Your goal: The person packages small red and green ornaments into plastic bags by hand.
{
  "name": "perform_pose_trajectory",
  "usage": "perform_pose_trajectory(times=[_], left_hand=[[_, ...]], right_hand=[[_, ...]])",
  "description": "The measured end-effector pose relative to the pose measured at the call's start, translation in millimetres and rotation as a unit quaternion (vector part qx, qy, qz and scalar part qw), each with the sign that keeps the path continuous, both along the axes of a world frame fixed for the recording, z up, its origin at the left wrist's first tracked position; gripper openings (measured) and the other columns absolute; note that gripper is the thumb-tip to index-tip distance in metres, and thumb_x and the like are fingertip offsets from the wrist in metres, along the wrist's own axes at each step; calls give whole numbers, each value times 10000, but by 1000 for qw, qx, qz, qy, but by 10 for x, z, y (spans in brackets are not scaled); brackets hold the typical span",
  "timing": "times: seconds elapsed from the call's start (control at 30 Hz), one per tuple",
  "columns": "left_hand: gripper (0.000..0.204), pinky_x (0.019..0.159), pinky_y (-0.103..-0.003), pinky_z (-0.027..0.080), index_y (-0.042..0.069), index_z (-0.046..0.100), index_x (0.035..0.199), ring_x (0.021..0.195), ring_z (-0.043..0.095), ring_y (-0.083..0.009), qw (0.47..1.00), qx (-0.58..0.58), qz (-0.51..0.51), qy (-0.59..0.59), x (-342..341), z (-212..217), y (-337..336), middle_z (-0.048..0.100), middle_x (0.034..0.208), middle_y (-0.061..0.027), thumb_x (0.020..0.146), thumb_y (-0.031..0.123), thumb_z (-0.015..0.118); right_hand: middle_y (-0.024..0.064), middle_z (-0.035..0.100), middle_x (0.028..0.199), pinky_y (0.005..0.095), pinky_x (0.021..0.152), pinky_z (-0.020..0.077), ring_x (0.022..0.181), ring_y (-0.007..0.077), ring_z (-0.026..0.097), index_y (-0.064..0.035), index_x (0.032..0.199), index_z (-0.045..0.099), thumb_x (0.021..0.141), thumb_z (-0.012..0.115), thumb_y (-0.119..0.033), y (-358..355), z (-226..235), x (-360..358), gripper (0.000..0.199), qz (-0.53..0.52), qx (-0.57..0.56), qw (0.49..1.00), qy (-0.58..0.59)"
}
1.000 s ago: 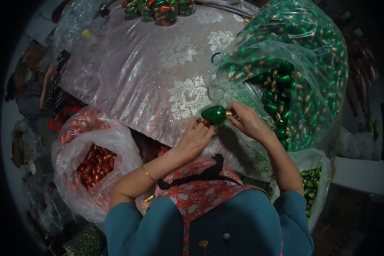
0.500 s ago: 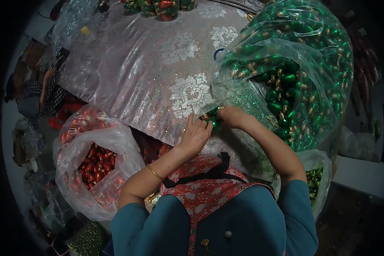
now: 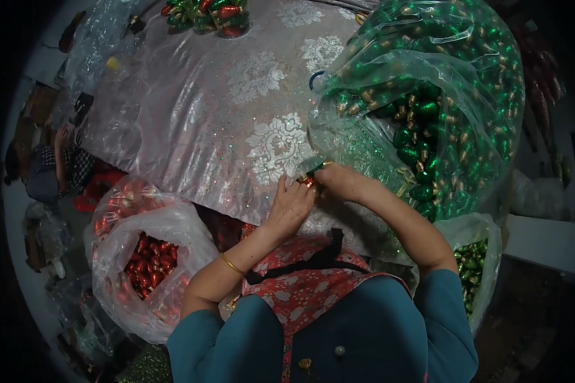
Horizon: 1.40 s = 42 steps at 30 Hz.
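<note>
The left hand (image 3: 292, 205) has its fingers curled round red and green ornaments (image 3: 309, 182), the right hand (image 3: 338, 183) has a hidden, unreadable grip, and a green-filled bag (image 3: 421, 67) stands at two o'clock

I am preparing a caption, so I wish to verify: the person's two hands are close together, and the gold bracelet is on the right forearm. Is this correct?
Not quite: the head view shows the gold bracelet on the left forearm. The left hand and the right hand are indeed close together.

Grn/red ornaments (image 3: 310, 182); red/wht flor. apron (image 3: 303, 295); teal top (image 3: 370, 322).
</note>
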<state>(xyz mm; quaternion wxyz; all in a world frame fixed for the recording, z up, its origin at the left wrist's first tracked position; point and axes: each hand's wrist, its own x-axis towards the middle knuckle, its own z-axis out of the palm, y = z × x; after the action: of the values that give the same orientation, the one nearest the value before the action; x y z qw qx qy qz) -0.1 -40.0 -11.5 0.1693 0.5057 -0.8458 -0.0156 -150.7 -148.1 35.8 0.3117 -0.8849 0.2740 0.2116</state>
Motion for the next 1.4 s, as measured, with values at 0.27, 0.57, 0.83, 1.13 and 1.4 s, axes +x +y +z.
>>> perform_pose_trajectory(times=[0.27,0.57,0.83,1.13,1.4], left_hand=[[199,930,-531,351,58,581,939,895,537,-231,1000,28,0,-5,-7,5,22,535,918,-92,748,101,542],[406,885,-452,369,144,621,1085,985,546,-231,982,171,-35,-71,-13,194,-138,591,1158,-25,680,133,648],[425,884,-427,364,148,633,1116,991,531,-268,979,165,-87,-79,-62,174,-225,615,1103,-42,699,72,663],[432,900,-414,347,145,618,1136,1005,513,-259,974,181,-77,-113,-19,411,-140,593,1119,-41,711,101,678],[374,824,-432,371,206,613,1151,964,508,-229,971,157,-94,-156,-198,395,-207,590,1079,-18,780,163,629]], right_hand=[[174,661,931,437,727,526,871,330,650,-56,925,642,768,624,-164,-31,-174,27,191,-45,-96,991,83],[140,669,898,367,676,532,842,263,657,-84,844,702,772,570,-199,235,-318,78,190,-98,-84,990,52],[104,588,865,329,678,481,778,244,598,-29,953,591,849,583,-143,881,139,-1712,154,-475,-259,749,-382],[225,620,847,462,696,488,780,396,606,34,912,595,812,537,-80,2763,-1294,-5045,162,-677,-429,587,110],[185,527,1179,454,780,477,959,387,584,-50,1229,440,894,416,-109,3071,-1905,-5621,341,-652,-140,611,426]])
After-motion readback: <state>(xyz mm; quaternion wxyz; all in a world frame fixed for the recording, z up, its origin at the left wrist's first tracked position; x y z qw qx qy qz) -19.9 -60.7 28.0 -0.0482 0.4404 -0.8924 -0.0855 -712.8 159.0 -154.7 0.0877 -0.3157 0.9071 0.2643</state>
